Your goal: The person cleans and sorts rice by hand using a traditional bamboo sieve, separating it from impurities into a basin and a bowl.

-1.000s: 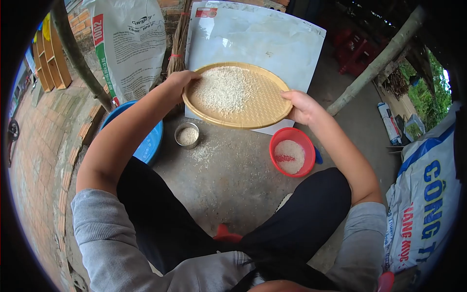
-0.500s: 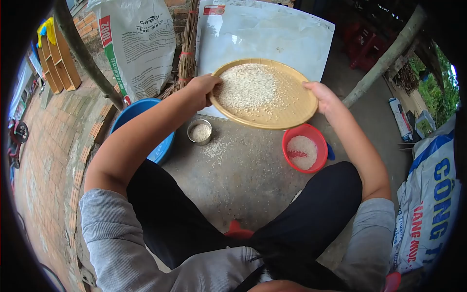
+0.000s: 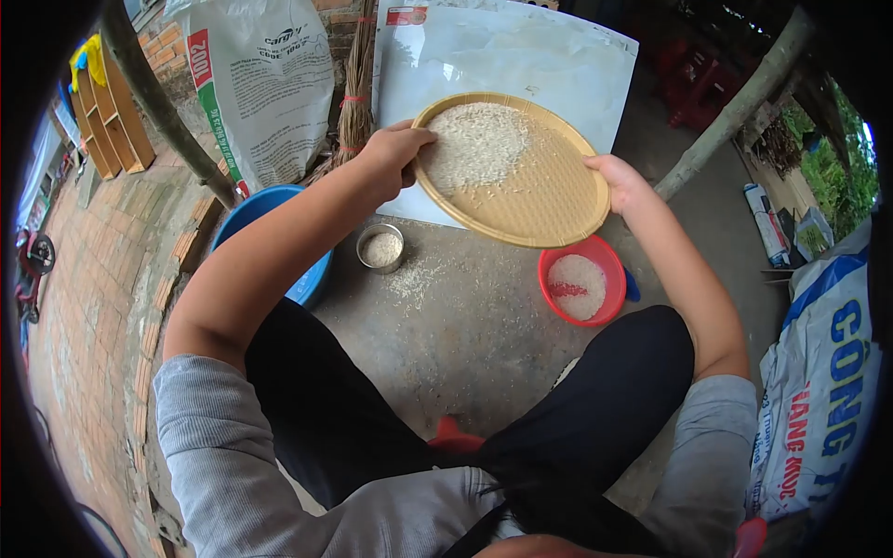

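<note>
A round yellow woven tray [image 3: 549,200] is held up in front of me, tilted so its far left side is higher. White rice [image 3: 476,144] lies heaped on the tray's upper left part. My left hand [image 3: 395,153] grips the tray's left rim. On the right rim sits my right hand [image 3: 619,181], also gripping. Below the tray, on the concrete floor, stand a small metal cup of rice [image 3: 380,248] and a red bowl of rice [image 3: 581,281].
A blue basin [image 3: 270,237] is at my left knee. A white sheet [image 3: 507,65] lies on the floor beyond the tray, with a printed sack [image 3: 265,88] and a broom [image 3: 356,84] behind. Spilled rice [image 3: 417,277] dots the floor. Another sack [image 3: 823,391] lies at the right.
The tray has risen and tilted, and the rice has slid from a wide spread into a heap at its upper left. Both hands kept their grip on the rim.
</note>
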A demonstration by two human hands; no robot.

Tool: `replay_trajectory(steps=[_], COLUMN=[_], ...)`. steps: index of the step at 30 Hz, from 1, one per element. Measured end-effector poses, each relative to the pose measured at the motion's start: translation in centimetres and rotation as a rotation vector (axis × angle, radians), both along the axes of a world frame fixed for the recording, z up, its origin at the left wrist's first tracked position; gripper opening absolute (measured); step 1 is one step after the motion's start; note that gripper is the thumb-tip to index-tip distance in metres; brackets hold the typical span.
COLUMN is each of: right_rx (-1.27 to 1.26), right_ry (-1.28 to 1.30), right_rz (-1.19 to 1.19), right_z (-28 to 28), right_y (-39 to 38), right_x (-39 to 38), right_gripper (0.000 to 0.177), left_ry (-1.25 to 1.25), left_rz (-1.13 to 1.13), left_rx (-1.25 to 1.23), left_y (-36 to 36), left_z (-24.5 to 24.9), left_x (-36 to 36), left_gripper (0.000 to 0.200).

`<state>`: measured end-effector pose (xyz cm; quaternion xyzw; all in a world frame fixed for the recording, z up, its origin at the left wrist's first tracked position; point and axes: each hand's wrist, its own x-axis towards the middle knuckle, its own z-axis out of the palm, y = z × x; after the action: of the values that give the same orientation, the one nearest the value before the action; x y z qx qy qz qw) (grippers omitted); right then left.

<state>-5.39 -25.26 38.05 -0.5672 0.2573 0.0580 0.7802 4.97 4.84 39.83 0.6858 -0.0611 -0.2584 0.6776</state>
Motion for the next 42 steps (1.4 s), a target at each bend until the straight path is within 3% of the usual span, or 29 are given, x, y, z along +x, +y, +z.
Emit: replay_trajectory(steps=[3,6,8,10,14,16,19,22,26,29,33,34,36,38,40,42], right_rx=[0.063,-0.056,-0.109,-0.087,0.0,-0.015,-0.132,-0.063,0.016,-0.031,-0.014,-0.067,-0.124,-0.03,0.029,0.061], right_ry=[0.154,0.035,-0.071,-0.032,0.154,0.161,-0.071,-0.093,0.022,0.193,0.101,0.024,-0.056,0.003,0.101,0.18], right_rz=[-0.064,-0.029,0.046,0.015,-0.04,-0.093,0.105,0.119,0.007,-0.013,-0.077,0.04,0.156,-0.002,-0.039,-0.058], right_z=[-1.0,0.5,2.9,1.8,-1.2,0.0,3.3,5.3,0.6,-1.5,0.8,1.9,2.1,-0.1,-0.4,-1.0], right_y=[-0.2,2.9,5.0,2.6,-1.2,1.3,6.0,8.4,0.5,-2.6,2.6,4.5,4.3,1.6,0.4,-0.2], right_x=[-0.2,-1.0,-2.1,-1.2,-0.2,-0.8,-2.4,-3.4,-0.2,0.1,-1.2,-1.9,-1.8,-0.9,-0.9,-0.8], right_gripper=[0.038,0.038,0.038,0.038,0.038,0.038,0.038,0.038,0.036,0.036,0.038,0.038,0.038,0.036,0.036,0.036], left_ry=[-0.005,0.229,0.252,0.245,0.043,0.056,0.184,0.222,0.133,0.051,-0.025,0.285,0.293,0.255,0.219,0.124], left_rz=[-0.027,-0.014,0.052,0.152,-0.009,0.082,-0.056,-0.075,0.136,0.044,-0.101,-0.014,0.038,0.22,0.015,-0.013], left_rx=[-0.049,-0.135,0.016,-0.115,0.004,-0.032,-0.028,0.049,-0.141,-0.068,-0.005,-0.025,-0.027,-0.062,-0.006,0.067], left_y=[-0.1,1.9,2.0,0.6,-0.5,-0.2,2.9,3.3,-0.3,-1.7,2.4,2.1,2.1,0.3,-0.3,0.0], left_z=[-0.6,-1.5,-2.0,-2.6,-0.1,-0.2,-1.4,-1.4,-1.8,-1.7,-0.3,-1.4,-2.0,-1.3,-2.6,-2.1], left_x=[1.3,3.7,3.5,2.6,-0.7,0.1,4.7,4.5,0.9,-1.0,1.5,4.1,3.7,0.4,0.7,0.9], left_gripper=[0.027,0.032,0.032,0.027,0.022,0.022,0.029,0.031,0.02,0.02,0.028,0.03,0.03,0.028,0.024,0.024])
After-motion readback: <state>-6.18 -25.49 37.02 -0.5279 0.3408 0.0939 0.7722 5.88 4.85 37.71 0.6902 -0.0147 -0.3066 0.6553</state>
